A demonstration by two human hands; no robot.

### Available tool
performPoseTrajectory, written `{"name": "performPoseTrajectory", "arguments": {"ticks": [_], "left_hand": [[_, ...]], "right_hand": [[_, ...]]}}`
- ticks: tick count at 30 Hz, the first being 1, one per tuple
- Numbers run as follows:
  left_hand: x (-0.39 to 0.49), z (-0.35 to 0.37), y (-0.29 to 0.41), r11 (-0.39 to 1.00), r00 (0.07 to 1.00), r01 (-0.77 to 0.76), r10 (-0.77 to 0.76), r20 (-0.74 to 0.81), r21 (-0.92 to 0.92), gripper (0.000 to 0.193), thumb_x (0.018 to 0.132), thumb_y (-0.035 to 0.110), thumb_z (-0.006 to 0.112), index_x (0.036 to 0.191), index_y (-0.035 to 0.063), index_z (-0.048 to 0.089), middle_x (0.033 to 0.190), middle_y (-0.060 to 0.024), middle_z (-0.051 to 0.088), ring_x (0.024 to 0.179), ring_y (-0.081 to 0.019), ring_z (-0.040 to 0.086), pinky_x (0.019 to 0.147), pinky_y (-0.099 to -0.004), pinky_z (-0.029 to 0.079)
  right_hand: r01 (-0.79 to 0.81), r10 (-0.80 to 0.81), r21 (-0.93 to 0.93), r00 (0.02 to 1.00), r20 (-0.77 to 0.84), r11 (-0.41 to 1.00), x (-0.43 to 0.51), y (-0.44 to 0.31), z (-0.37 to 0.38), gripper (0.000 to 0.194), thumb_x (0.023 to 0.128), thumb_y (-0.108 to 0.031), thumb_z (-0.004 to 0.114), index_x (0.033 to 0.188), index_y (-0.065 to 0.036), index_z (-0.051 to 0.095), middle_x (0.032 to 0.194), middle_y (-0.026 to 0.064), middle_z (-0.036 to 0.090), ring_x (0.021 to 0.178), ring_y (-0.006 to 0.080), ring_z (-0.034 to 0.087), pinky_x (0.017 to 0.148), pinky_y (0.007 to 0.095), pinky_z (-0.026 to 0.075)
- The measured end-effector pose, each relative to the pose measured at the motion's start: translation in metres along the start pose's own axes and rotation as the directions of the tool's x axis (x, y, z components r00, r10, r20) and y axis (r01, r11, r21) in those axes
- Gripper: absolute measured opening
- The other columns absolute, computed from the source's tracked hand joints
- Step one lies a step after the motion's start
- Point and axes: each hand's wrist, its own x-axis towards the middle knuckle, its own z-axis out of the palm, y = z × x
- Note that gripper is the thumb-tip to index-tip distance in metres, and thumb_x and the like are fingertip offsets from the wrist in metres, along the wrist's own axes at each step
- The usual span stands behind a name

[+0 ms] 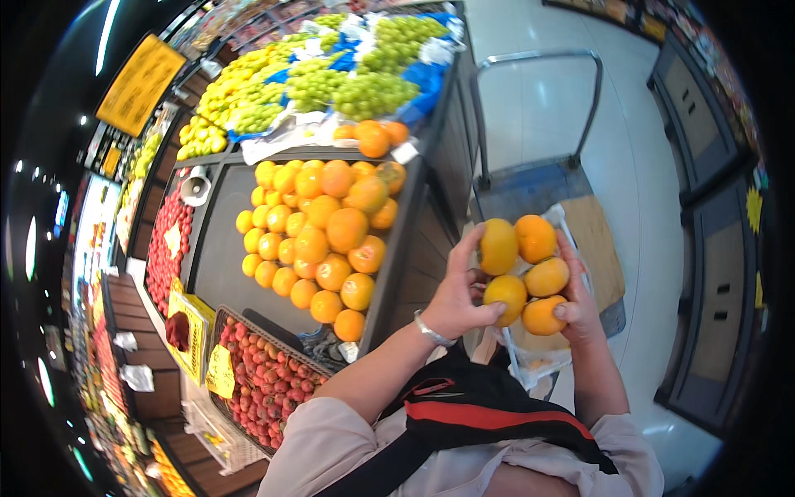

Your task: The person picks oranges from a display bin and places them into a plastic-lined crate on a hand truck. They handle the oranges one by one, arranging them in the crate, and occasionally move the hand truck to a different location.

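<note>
Between my two hands is a cluster of several orange persimmons [546, 276], pressed together above a box on a cart. My left hand [466, 282], with a bracelet at the wrist, grips the cluster from its left side, thumb on the lower left fruit. From the right side my right hand [577, 298] clasps it, thumb on the lower right fruit. Left of my hands, similar orange fruits [310, 245] lie stacked in rows on a dark display stand [227, 248]. A few more [374, 141] rest on its upper edge.
Below my hands stands a platform cart [528, 186] with a metal handle [539, 56], carrying a lined box [540, 363] and cardboard [593, 248]. Green grapes [376, 93] fill the far stand. A basket of red fruit [267, 379] is at lower left; dark cabinets [714, 298] line the right.
</note>
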Motion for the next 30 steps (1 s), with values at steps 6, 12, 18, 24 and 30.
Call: {"name": "performPoseTrajectory", "arguments": {"ticks": [6, 12, 18, 24, 30], "left_hand": [[-0.106, -0.104, 0.064, 0.982, 0.926, -0.189, 0.188, -0.326, 0.028, 0.109, 0.073, 0.007, 0.074, 0.157, 0.0201, 0.006, 0.146, -0.0136, 0.037, 0.122, -0.0278, 0.054, 0.095, -0.0408, 0.051], [-0.179, -0.182, 0.067, 0.924, 0.676, -0.341, 0.368, -0.639, 0.172, 0.109, 0.072, 0.012, 0.076, 0.158, 0.0168, 0.008, 0.150, -0.0146, 0.032, 0.125, -0.0282, 0.053, 0.097, -0.0415, 0.049], [-0.194, -0.219, 0.062, 0.834, 0.488, -0.551, 0.363, -0.794, 0.043, 0.103, 0.075, 0.006, 0.071, 0.157, 0.0158, 0.009, 0.150, -0.0106, 0.031, 0.126, -0.0228, 0.050, 0.097, -0.0341, 0.048], [-0.175, -0.258, 0.054, 0.870, 0.347, -0.490, 0.252, -0.903, 0.054, 0.102, 0.079, 0.006, 0.069, 0.158, 0.0192, 0.006, 0.150, -0.0143, 0.028, 0.112, -0.0232, 0.059, 0.090, -0.0348, 0.053], [-0.144, -0.288, 0.051, 0.856, 0.238, -0.516, 0.175, -0.955, 0.028, 0.100, 0.080, 0.010, 0.071, 0.157, 0.0204, 0.007, 0.148, -0.0144, 0.028, 0.127, -0.0269, 0.047, 0.092, -0.0390, 0.052]], "right_hand": [[-0.228, 0.228, -0.044, 0.903, 0.364, 0.973, 0.066, 0.027, 0.147, 0.121, 0.060, -0.031, 0.086, 0.157, -0.018, 0.015, 0.145, 0.0117, 0.041, 0.130, 0.0266, 0.048, 0.107, 0.0391, 0.041], [-0.247, 0.332, -0.223, 0.724, 0.605, 0.943, 0.118, 0.077, 0.277, 0.118, 0.059, -0.034, 0.084, 0.156, -0.016, 0.020, 0.149, 0.0134, 0.038, 0.136, 0.0299, 0.042, 0.112, 0.0434, 0.036], [-0.377, 0.502, -0.346, 0.486, 0.716, 0.859, 0.166, 0.102, 0.344, 0.109, 0.064, -0.020, 0.078, 0.156, -0.015, 0.020, 0.148, 0.0126, 0.040, 0.133, 0.0305, 0.047, 0.107, 0.0429, 0.044], [-0.365, 0.650, -0.545, 0.305, 0.696, 0.755, 0.228, 0.116, 0.387, 0.106, 0.064, -0.019, 0.076, 0.155, -0.016, 0.022, 0.147, 0.0126, 0.042, 0.132, 0.0308, 0.047, 0.107, 0.0434, 0.044], [-0.390, 0.727, -0.632, 0.175, 0.663, 0.670, 0.290, 0.144, 0.401, 0.103, 0.066, -0.019, 0.074, 0.154, -0.015, 0.022, 0.145, 0.0133, 0.043, 0.129, 0.0326, 0.049, 0.105, 0.0450, 0.046]]}}
